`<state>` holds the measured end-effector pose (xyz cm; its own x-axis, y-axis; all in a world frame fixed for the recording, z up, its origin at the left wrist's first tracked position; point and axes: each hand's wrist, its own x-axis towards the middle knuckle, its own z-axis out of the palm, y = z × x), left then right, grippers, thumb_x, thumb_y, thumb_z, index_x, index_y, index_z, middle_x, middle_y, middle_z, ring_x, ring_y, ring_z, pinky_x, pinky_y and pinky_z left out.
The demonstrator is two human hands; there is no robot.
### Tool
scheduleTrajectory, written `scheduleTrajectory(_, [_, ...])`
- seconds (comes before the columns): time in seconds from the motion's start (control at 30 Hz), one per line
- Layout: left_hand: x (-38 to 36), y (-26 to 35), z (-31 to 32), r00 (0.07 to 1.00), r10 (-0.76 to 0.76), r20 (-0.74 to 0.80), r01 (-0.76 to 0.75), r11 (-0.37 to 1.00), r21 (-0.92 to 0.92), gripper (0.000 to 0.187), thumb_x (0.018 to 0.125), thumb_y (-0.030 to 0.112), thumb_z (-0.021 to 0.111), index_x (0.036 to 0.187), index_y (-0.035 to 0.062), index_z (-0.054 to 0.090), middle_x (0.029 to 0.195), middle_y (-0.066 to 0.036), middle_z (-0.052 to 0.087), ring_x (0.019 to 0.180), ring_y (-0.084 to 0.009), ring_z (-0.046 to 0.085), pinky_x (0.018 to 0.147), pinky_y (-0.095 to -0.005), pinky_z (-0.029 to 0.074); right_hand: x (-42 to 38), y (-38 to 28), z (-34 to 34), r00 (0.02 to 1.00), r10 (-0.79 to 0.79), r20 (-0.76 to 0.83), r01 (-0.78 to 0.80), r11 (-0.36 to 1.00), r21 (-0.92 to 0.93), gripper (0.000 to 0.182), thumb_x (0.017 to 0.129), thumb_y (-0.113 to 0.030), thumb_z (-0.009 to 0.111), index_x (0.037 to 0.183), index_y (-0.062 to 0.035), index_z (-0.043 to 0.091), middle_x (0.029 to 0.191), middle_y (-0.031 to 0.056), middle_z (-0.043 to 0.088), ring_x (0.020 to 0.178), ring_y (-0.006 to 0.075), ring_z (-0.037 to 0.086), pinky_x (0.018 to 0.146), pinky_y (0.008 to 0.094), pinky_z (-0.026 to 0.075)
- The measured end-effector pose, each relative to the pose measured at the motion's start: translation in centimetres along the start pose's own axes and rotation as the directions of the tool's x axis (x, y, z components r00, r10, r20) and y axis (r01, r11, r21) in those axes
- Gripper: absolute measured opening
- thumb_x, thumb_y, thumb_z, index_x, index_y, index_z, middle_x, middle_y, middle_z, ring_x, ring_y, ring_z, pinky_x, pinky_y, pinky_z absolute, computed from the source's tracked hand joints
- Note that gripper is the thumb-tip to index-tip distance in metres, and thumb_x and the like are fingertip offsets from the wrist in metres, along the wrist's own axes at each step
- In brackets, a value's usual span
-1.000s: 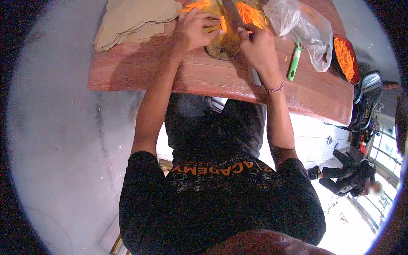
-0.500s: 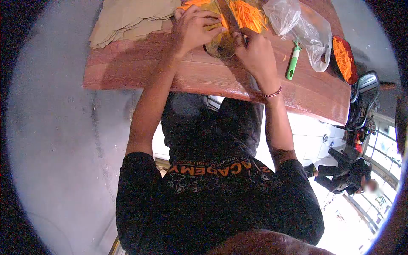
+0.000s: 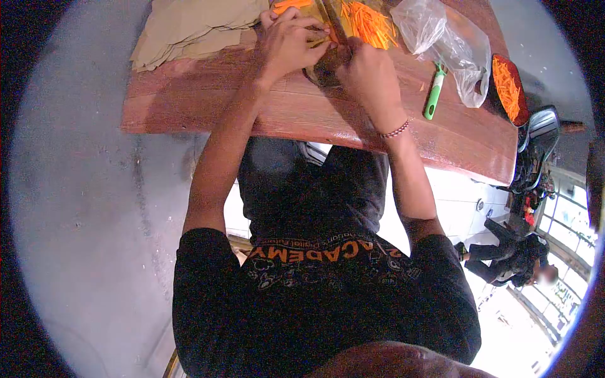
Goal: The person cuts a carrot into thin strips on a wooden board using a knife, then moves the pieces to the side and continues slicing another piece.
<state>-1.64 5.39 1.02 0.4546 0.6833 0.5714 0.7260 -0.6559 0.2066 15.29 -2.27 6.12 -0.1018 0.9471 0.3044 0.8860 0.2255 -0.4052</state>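
My right hand (image 3: 373, 75) is wrapped round the handle of a knife (image 3: 334, 24), whose blade points away from me over a cutting board (image 3: 322, 75). My left hand (image 3: 291, 43) lies just left of the blade, its bent fingers pressing on carrot on the board; the fingers mostly hide that piece. Thin carrot strips (image 3: 367, 26) are heaped to the right of the knife. A few larger carrot pieces (image 3: 292, 5) lie beyond my left hand at the top edge of the view.
On the wooden table (image 3: 201, 104) are brown cardboard (image 3: 189, 28), a clear plastic bag (image 3: 444, 44) and a green-handled peeler (image 3: 434, 91). A red container of carrot shreds (image 3: 508, 88) stands at the right edge. Another person (image 3: 510, 258) is in the background at right.
My right hand and the knife have shifted left, closer to my left fingers. The left hand stays almost where it was.
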Motion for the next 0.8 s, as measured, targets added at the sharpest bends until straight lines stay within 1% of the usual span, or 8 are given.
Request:
scheduleTrajectory(0.03, [-0.1,0.2,-0.1,0.999,-0.049,0.022,0.049,0.999,-0.001,0.024,0.074,0.037,0.076,0.092,0.0218,0.077,0.096,0.009,0.071,0.098,-0.0174,0.058,0.088,-0.0434,0.03,0.2,-0.2,-0.1,1.0,0.021,0.019,-0.02,1.0,-0.012,0.025,0.083,-0.019,0.06,0.076,0.0035,0.067,0.072,0.0277,0.065,0.068,0.042,0.067,0.061,0.0491,0.056])
scheduleTrajectory(0.27, [-0.2,-0.1,-0.1,1.0,-0.016,0.014,0.016,1.0,-0.003,0.025,0.074,0.036,0.075,0.096,0.0241,0.076,0.1,0.009,0.071,0.101,-0.0177,0.057,0.089,-0.0434,0.029,3.7,2.2,2.2,0.998,-0.062,-0.011,0.062,0.998,-0.03,0.028,0.086,-0.024,0.06,0.081,0.0033,0.068,0.076,0.0288,0.065,0.072,0.0425,0.067,0.064,0.0494,0.056])
scheduleTrajectory(0.33, [-0.4,-0.1,0.3,0.995,0.041,-0.094,-0.038,0.999,0.026,0.021,0.075,0.04,0.073,0.087,0.024,0.079,0.097,0.01,0.071,0.097,-0.0132,0.058,0.089,-0.0424,0.03,3.8,2.4,2.0,0.991,0.036,-0.129,-0.029,0.998,0.055,0.032,0.092,-0.029,0.058,0.089,0.0017,0.066,0.076,0.0277,0.063,0.075,0.0466,0.063,0.065,0.0503,0.052])
scheduleTrajectory(0.47, [-0.7,-0.3,0.6,0.994,0.03,-0.106,-0.034,0.999,-0.037,0.022,0.078,0.043,0.071,0.087,0.0246,0.079,0.1,0.013,0.071,0.097,-0.0132,0.057,0.09,-0.043,0.03,2.3,2.3,0.1,0.998,0.048,-0.048,-0.043,0.995,0.09,0.032,0.092,-0.03,0.059,0.093,0.001,0.067,0.076,0.0277,0.063,0.075,0.0461,0.063,0.065,0.0496,0.051])
scheduleTrajectory(0.53, [-0.6,-0.1,0.3,0.998,0.015,-0.062,-0.017,0.999,-0.031,0.018,0.078,0.038,0.073,0.087,0.0235,0.079,0.1,0.011,0.072,0.104,-0.0155,0.056,0.091,-0.044,0.028,1.3,2.2,-0.2,0.995,-0.052,-0.089,0.064,0.989,0.133,0.031,0.091,-0.029,0.061,0.097,0.0009,0.067,0.076,0.0278,0.063,0.076,0.0456,0.064,0.067,0.0496,0.051])
scheduleTrajectory(0.67, [-0.6,-0.1,0.3,0.999,0.034,-0.037,-0.034,0.999,0.018,0.019,0.079,0.038,0.072,0.088,0.0229,0.079,0.1,0.01,0.072,0.102,-0.0143,0.056,0.091,-0.0433,0.027,0.3,1.7,-0.4,1.0,0.021,-0.002,-0.02,0.992,0.124,0.03,0.091,-0.028,0.061,0.097,0.0014,0.067,0.076,0.0284,0.063,0.077,0.0458,0.063,0.067,0.0501,0.05])
scheduleTrajectory(0.73, [-0.5,0.0,0.3,0.998,0.038,-0.059,-0.036,0.999,0.037,0.019,0.079,0.038,0.071,0.086,0.0226,0.079,0.099,0.009,0.072,0.1,-0.014,0.056,0.09,-0.0433,0.028,-0.1,1.3,-0.9,1.0,0.026,0.002,-0.026,0.989,0.148,0.024,0.084,-0.019,0.062,0.085,0.0048,0.065,0.077,0.0291,0.063,0.076,0.0465,0.064,0.068,0.0519,0.053])
scheduleTrajectory(0.8, [-0.5,0.0,0.3,0.997,0.047,-0.066,-0.045,0.999,0.03,0.019,0.079,0.038,0.071,0.086,0.0225,0.079,0.098,0.009,0.072,0.099,-0.0138,0.057,0.089,-0.0434,0.028,-0.3,0.9,-1.0,0.998,0.057,0.006,-0.058,0.989,0.139,0.024,0.085,-0.019,0.062,0.084,0.0046,0.065,0.077,0.0293,0.063,0.076,0.0465,0.064,0.068,0.0519,0.053])
